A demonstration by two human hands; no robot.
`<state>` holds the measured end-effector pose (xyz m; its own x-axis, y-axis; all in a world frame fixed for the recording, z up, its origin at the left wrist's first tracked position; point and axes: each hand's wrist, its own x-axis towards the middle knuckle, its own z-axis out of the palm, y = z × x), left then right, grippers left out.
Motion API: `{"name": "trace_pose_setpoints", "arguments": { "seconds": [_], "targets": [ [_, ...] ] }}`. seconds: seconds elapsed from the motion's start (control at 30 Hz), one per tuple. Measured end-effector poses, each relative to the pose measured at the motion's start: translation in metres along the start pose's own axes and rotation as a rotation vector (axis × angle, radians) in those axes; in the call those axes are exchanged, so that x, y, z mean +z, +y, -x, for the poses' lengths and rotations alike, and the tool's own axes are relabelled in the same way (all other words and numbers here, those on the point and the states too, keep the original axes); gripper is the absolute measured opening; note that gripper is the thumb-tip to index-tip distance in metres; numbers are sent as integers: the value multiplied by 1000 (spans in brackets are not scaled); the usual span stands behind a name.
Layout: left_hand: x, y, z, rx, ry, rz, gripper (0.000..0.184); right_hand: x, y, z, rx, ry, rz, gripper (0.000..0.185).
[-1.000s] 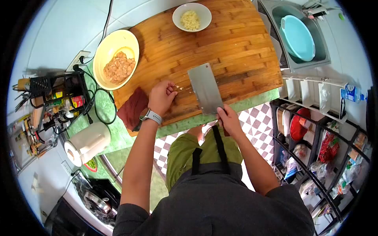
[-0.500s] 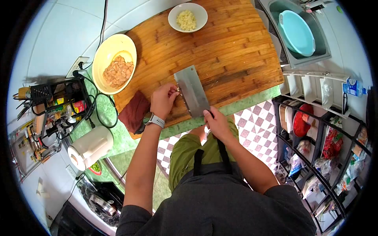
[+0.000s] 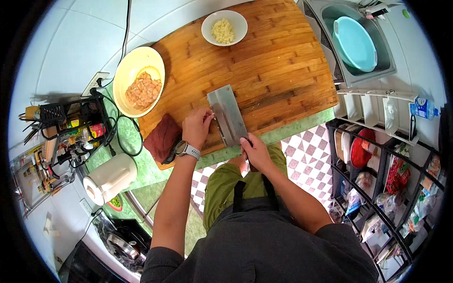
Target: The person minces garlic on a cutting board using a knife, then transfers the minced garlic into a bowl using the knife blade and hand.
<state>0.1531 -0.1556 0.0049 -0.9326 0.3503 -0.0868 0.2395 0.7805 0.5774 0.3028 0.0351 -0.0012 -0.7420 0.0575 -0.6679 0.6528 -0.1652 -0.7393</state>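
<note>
My right hand (image 3: 256, 153) is wrapped round the handle of a cleaver (image 3: 227, 116), whose broad blade leans over the near part of the wooden chopping board (image 3: 278, 56). At the blade's left edge, the fingertips of my left hand (image 3: 197, 125) are pinched together. A small pale bit shows by them, too small to name. Just left of my left wrist lies a crumpled dark red cloth (image 3: 162, 137). Toward the far edge of the board stands a white bowl (image 3: 240, 24) of chopped pale yellow pieces (image 3: 223, 31).
A yellow bowl (image 3: 121, 81) with diced raw meat (image 3: 143, 91) is left of the board. Beyond it are cables, a utensil rack (image 3: 78, 127) and a cream appliance (image 3: 111, 178). A sink (image 3: 384, 56) with a blue basin (image 3: 356, 45) stands at far right, shelves (image 3: 377, 188) below.
The camera view has shifted slightly. The cleaver has turned a little, its handle end moving left with my right hand. My left hand keeps its pinch beside the blade.
</note>
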Motion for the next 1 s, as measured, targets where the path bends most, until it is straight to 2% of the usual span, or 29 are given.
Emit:
{"name": "trace_pose_setpoints", "arguments": {
  "seconds": [0.13,0.2,0.5,0.6,0.73,0.83,0.9,0.93,1.0],
  "targets": [
    [-4,6,-1,64,9,-34,12,-5,-1,-2,0,-13,13,24],
    [-5,5,-2,146,9,-49,12,-7,7,-7,-65,4,96,23],
    [-10,7,-5,287,-44,-136,12,-22,-6,-5,-65,9,80,21],
    [-7,3,-10,286,-101,-226,12,-34,-9,-6,-63,19,102,27],
    [-1,1,-12,257,-58,-241,14,-58,-20,3,-39,28,74,26],
    [-4,6,-13,191,-4,-185,14,-83,-25,9,-70,24,28,24],
    [-7,19,-14,-179,58,184,7,-100,-46,24,-20,-6,39,20],
    [-9,23,-19,-174,64,185,7,-109,-50,28,-27,-1,30,19],
    [-18,36,-32,-286,157,522,8,-126,-57,37,-54,10,19,19]
  ]
}}
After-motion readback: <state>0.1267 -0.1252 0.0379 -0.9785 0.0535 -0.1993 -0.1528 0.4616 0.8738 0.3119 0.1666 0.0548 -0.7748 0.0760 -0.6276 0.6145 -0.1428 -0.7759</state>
